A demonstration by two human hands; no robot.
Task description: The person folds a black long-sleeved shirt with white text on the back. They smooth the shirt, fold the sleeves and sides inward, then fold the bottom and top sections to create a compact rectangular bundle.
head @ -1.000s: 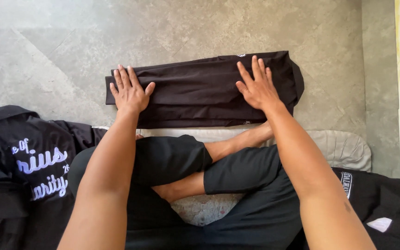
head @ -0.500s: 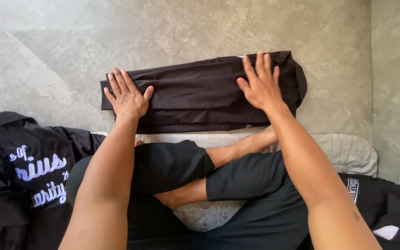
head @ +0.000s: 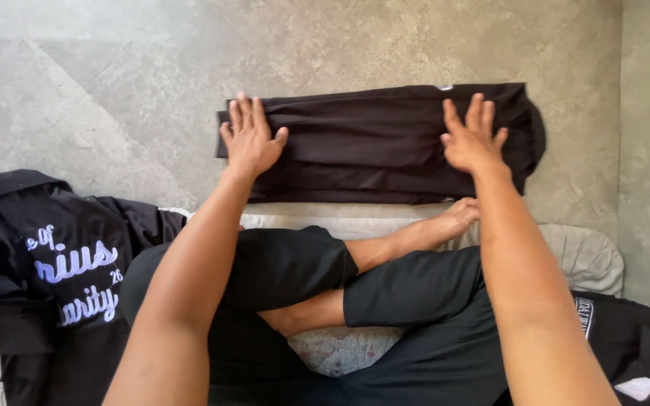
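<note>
A black garment (head: 370, 146), folded into a long flat strip, lies on the grey stone floor (head: 114, 83) in front of me. My left hand (head: 248, 137) rests flat on its left end, fingers spread. My right hand (head: 472, 137) presses flat near its right end, fingers spread too. Neither hand grips the cloth. My crossed legs in black shorts (head: 385, 293) sit just below the garment, one bare foot (head: 453, 219) close to its near edge.
A heap of black garments with pale blue lettering (head: 69, 263) lies at my left. Another black garment with a white tag (head: 633, 353) lies at my lower right. I sit on a pale cushion (head: 581, 256).
Both hands have stayed flat on the folded garment and slid slightly over it. The view has shifted a little, so everything sits further right in frame.
</note>
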